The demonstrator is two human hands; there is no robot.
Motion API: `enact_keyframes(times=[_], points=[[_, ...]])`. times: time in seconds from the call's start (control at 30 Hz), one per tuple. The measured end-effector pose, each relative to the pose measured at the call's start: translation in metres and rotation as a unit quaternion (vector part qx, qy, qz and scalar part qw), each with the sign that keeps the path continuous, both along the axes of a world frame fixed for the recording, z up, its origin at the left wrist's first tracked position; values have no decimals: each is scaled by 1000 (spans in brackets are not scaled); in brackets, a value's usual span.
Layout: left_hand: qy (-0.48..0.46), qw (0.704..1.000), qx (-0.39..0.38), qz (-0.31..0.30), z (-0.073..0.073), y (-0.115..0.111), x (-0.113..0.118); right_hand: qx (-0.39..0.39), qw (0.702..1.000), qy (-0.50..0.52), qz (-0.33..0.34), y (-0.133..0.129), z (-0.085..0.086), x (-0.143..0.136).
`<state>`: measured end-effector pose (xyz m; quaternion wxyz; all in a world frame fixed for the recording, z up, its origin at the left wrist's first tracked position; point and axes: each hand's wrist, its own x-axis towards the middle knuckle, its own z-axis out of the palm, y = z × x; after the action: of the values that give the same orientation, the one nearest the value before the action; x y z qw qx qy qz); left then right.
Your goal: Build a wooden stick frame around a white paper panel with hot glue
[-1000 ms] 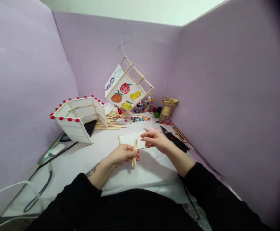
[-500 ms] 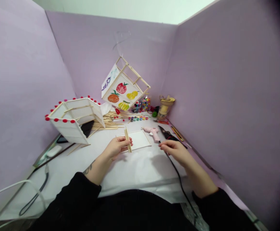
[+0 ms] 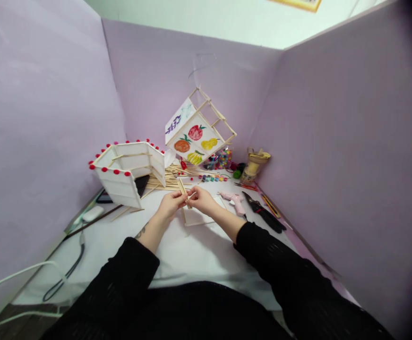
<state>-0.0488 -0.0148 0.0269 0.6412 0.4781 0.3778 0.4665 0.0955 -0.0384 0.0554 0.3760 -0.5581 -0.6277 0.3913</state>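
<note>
A small bundle of sticks (image 3: pixel 184 190) is held at frame centre, pinched in the closed fingers of the left hand (image 3: pixel 170 204). The right hand (image 3: pixel 199 199) has been brought across from the right side of the frame, where it lay near the cutters (image 3: pixel 262 213) half a second ago, and is now closed on the same bundle; the two hands are touching. Which stick is pinched by the right fingers cannot be told. The bundle is held just above the far edge of a white panel (image 3: pixel 196 217) lying flat on the table (image 3: pixel 199 250).

Just right of the panel a pink glue gun (image 3: pixel 235 201) is seen untouched. A loose pile of sticks (image 3: pixel 167 178) lies behind the hands, a white frame with red dots (image 3: pixel 126 172) at centre left, and a painted lantern (image 3: pixel 195 134) hangs above. The work is judged to have passed from one-handed holding to two-handed handling of the sticks.
</note>
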Motion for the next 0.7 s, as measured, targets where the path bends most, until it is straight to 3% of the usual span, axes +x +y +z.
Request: enact_keyframes(times=[0.27,0.37,0.47,0.53,0.7], points=[[-25,998,2,61,-9,22,-11,-57,998,2,24,37,-2,-15],[-37,994,4,101,-11,26,-14,2,997,-81,-6,50,-6,-1],[-24,991,-14,129,-15,28,-15,87,969,-222,-57,63,-8,18],[-12,991,-30,133,-16,27,-15,108,957,-260,-69,67,-8,22],[-24,992,-29,121,-13,22,-11,118,974,-184,53,54,-7,-6]])
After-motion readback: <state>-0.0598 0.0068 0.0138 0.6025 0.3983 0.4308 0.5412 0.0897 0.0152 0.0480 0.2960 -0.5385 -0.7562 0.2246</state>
